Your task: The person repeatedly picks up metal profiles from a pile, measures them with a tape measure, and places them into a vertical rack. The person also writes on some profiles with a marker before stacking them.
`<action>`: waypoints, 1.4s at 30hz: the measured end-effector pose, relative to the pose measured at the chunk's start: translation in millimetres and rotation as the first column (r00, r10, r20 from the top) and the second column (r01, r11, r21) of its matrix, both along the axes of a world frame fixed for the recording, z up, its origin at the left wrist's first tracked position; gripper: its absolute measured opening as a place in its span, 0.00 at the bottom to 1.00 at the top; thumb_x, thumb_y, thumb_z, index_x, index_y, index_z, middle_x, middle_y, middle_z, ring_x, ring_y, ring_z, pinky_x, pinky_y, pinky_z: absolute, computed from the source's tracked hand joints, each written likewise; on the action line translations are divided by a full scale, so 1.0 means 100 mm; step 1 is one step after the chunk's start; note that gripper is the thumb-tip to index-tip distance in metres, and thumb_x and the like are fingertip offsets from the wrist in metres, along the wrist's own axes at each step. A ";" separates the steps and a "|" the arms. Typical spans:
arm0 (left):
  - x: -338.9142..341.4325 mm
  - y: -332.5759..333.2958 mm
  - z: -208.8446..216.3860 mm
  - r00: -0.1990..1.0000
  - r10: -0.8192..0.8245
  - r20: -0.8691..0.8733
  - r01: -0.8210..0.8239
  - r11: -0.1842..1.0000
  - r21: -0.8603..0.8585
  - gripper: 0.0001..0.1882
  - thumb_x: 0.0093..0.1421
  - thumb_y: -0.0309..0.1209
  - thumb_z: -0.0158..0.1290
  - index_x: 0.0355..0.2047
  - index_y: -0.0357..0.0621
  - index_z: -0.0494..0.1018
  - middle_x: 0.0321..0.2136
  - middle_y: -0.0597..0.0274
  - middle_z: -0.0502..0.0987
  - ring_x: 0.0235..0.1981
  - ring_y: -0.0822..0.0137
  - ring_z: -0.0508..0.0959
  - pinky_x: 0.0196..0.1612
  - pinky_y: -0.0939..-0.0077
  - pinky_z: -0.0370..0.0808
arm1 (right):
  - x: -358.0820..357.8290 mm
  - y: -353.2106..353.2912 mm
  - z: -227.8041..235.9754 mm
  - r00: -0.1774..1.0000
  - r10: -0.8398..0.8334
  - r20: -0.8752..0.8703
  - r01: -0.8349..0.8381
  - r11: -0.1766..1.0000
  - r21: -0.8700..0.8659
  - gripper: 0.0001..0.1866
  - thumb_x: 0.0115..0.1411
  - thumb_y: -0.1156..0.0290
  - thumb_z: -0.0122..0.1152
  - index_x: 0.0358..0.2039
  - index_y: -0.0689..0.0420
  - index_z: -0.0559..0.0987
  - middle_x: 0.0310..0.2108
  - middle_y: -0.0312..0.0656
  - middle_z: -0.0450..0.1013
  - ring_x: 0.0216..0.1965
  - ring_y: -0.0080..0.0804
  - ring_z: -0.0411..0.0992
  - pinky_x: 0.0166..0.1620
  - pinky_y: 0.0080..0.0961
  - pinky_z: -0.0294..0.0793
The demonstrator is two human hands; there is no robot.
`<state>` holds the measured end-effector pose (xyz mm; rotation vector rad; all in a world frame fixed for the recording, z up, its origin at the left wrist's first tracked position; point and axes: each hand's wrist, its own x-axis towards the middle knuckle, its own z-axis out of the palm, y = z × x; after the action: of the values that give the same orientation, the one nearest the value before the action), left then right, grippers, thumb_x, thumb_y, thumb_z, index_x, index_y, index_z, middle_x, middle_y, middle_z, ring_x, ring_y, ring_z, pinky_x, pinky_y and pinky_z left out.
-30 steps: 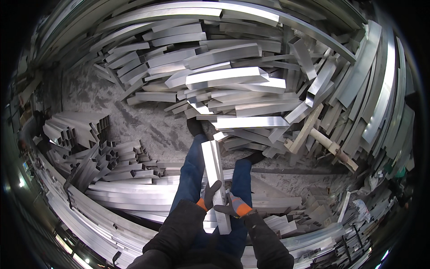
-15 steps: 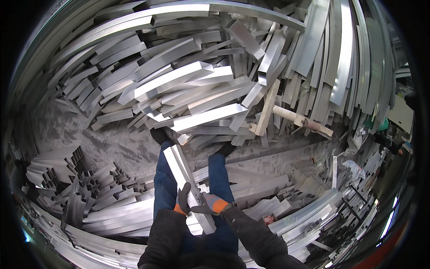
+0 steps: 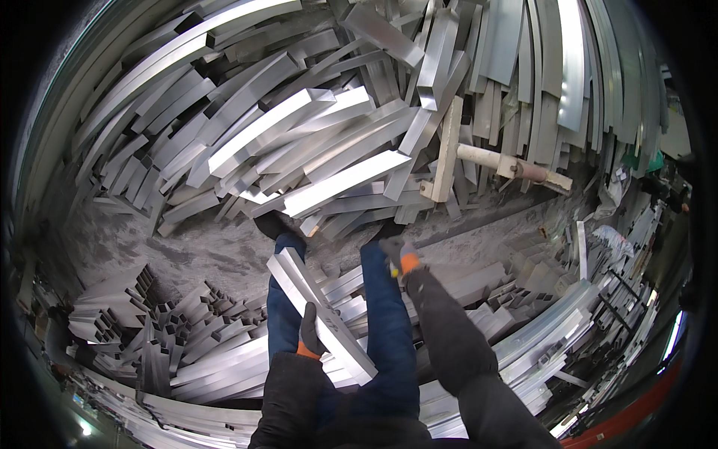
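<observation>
A length of square-edged silver metal profile (image 3: pixel 329 318) slants across my lap, its far end over my left shin. My left hand (image 3: pixel 311 332), in a grey work glove with an orange cuff, is closed on its left side. Small dark marks show on the profile's upper face. My right hand (image 3: pixel 396 256), in a matching glove, is reached out by my right knee, apart from the profile. Its fingers are curled, and a small yellow thing (image 3: pixel 394 273) shows beneath them; what it is cannot be made out.
A large heap of loose metal profiles (image 3: pixel 299 142) lies ahead of my feet. A pale T-shaped frame (image 3: pixel 486 157) rests against it at the right. Bundled square tubes (image 3: pixel 112 310) lie at the left, with more long stock (image 3: pixel 546 337) at the right.
My right hand has left the profile and moved forward to beside my right knee. My left hand still holds the profile, which has shifted slightly. My view has tilted a little.
</observation>
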<state>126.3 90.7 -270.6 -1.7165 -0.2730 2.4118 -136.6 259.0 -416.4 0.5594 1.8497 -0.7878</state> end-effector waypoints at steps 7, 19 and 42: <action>-0.08 -0.06 0.10 0.999 -0.040 -0.022 0.038 0.993 -0.110 0.35 0.66 0.60 0.48 0.55 0.39 0.68 0.42 0.49 0.76 0.44 0.54 0.79 0.47 0.56 0.80 | -0.44 -0.19 -1.22 0.948 0.301 -0.108 -0.312 0.945 -0.102 0.24 0.60 0.49 0.61 0.31 0.62 0.81 0.22 0.45 0.75 0.21 0.38 0.73 0.26 0.40 0.70; 0.18 -0.28 0.02 0.978 -0.165 0.126 0.184 0.969 -0.164 0.44 0.61 0.68 0.49 0.61 0.44 0.63 0.48 0.44 0.75 0.47 0.48 0.77 0.52 0.50 0.76 | -0.15 -0.32 -1.81 0.637 -0.770 0.018 0.754 0.618 -0.222 0.17 0.58 0.54 0.69 0.33 0.55 0.83 0.22 0.43 0.75 0.19 0.35 0.70 0.23 0.37 0.68; 0.08 -0.18 0.05 0.927 -0.357 0.112 0.371 0.915 -0.158 0.45 0.62 0.67 0.47 0.58 0.34 0.67 0.47 0.46 0.76 0.46 0.52 0.78 0.52 0.57 0.76 | 0.64 0.59 -1.26 0.618 -0.724 -0.305 0.699 0.684 -0.209 0.21 0.52 0.59 0.78 0.35 0.63 0.82 0.31 0.41 0.80 0.33 0.29 0.72 0.42 0.29 0.71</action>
<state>134.1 72.7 -265.4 -1.7522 0.2421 2.1482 -72.3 317.9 -542.6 1.2181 1.9069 -1.5801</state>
